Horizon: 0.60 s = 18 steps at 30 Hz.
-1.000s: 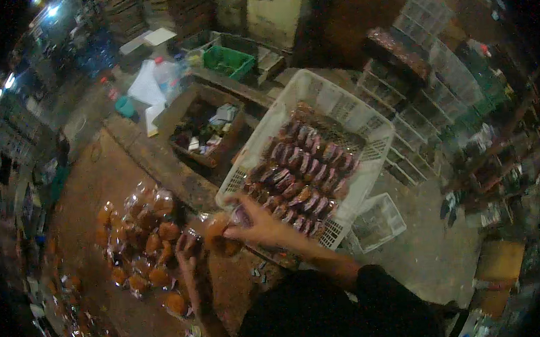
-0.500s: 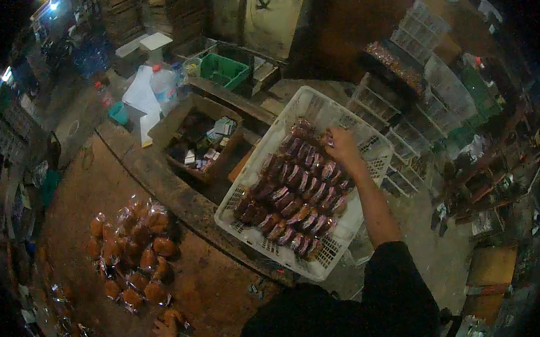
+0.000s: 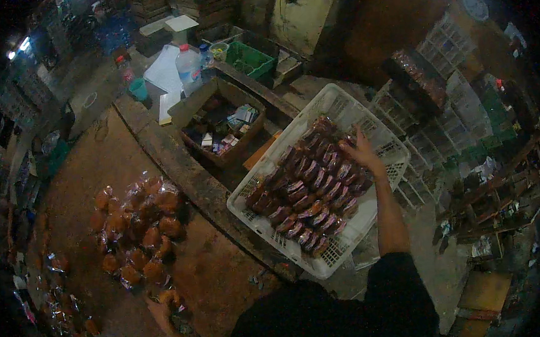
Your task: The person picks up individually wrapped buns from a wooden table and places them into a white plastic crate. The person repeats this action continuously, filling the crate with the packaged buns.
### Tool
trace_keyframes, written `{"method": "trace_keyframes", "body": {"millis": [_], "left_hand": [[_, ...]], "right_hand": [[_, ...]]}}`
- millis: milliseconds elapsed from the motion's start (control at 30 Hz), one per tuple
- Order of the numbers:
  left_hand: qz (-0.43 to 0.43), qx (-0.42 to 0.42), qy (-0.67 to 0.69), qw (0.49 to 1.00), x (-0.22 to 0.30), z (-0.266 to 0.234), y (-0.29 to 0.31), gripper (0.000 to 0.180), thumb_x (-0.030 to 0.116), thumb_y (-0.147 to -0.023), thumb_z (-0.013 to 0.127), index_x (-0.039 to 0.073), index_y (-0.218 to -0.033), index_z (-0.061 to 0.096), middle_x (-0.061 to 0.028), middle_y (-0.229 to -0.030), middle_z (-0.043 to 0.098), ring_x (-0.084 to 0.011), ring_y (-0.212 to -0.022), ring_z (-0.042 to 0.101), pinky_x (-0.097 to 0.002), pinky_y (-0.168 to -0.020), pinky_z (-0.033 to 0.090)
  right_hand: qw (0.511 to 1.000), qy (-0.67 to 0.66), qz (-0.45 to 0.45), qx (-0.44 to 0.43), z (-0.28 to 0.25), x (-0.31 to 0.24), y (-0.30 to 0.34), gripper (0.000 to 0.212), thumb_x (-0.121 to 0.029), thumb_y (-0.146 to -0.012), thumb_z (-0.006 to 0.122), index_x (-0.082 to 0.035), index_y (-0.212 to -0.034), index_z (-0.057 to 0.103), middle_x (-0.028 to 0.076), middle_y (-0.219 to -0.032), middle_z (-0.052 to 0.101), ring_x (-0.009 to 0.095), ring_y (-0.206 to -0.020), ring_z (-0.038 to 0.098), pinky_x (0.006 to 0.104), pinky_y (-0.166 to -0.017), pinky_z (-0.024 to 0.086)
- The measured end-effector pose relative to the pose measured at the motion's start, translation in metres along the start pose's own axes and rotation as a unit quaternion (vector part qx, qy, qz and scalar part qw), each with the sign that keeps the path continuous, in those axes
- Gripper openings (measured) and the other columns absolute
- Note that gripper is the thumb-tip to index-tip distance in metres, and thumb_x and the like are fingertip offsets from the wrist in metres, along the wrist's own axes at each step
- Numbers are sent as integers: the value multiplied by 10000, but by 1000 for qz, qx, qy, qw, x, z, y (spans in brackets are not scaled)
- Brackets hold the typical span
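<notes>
My right hand point(image 3: 362, 152) reaches over the white plastic crate point(image 3: 332, 268), its fingers apart around a dark, plastic-wrapped bun point(image 3: 347, 140) at the end of the packed rows. Those rows of wrapped buns point(image 3: 311, 187) stand closely side by side in the crate. Low on the left, my left hand point(image 3: 159, 311) closes on a wrapped round brown bun point(image 3: 169, 296) at the tabletop; its fingers are dim and partly hidden. Just beyond lies a loose pile of wrapped buns point(image 3: 141, 229) in shiny clear film.
The brown tabletop point(image 3: 85, 180) carries more wrapped buns point(image 3: 62, 311) at its left edge. Behind are a cardboard box point(image 3: 210, 153) of small packets, a large clear bottle point(image 3: 188, 68), a teal cup point(image 3: 137, 89) and a green crate point(image 3: 251, 61). Stacked crates point(image 3: 447, 136) stand to the right.
My view has shifted, so the scene sits farther right in the picture. The right hand's fingers have spread at the crate's far rows. My left hand stays beside the bun on the table.
</notes>
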<state>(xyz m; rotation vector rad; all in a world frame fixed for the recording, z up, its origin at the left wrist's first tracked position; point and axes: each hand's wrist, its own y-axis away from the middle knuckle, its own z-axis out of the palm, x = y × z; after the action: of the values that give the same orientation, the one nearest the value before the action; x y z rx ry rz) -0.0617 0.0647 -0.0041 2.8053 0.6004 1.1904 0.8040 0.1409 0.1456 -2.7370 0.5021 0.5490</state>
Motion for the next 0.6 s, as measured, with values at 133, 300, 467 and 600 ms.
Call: {"method": "trace_keyframes", "body": {"millis": [133, 300, 467, 600], "left_hand": [[-41, -56, 187, 980, 43, -31, 12, 558, 251, -949, 774, -42, -1386, 590, -190, -1303, 652, -339, -1144, 663, -412, -990, 544], [-80, -98, 390, 912, 162, -32, 27, 381, 225, -974, 721, 26, -1293, 659, -71, -1296, 657, -217, -1153, 650, -376, -982, 546], [88, -201, 320, 922, 283, 29, 62, 398, 263, -1015, 755, 68, -1344, 643, -77, -1320, 680, -191, -1190, 660, -342, -1061, 527], [98, -329, 401, 850, 275, 53, 68, 334, 263, -1040, 724, 56, -1296, 671, -67, -1243, 706, -178, -1119, 672, -343, -993, 555]], "right_hand": [[985, -110, 36, 126, -43, -65, 30, 509, -324, -1031, 716, -2, -1401, 578, 197, -1368, 630, 328, -1250, 615, 464, -1082, 481], [925, -372, 66, 35, -35, -224, 116, 356, -255, -1067, 659, -16, -1331, 657, 122, -1280, 700, 227, -1168, 656, 384, -1044, 500], [810, -521, 18, -269, 26, -342, 184, 487, -234, -1032, 714, -20, -1443, 564, 90, -1291, 665, 198, -1205, 637, 351, -1046, 510], [781, -516, 97, -340, 63, -339, 217, 614, -260, -1001, 763, -16, -1505, 512, 126, -1365, 630, 227, -1263, 610, 366, -1093, 481]]}}
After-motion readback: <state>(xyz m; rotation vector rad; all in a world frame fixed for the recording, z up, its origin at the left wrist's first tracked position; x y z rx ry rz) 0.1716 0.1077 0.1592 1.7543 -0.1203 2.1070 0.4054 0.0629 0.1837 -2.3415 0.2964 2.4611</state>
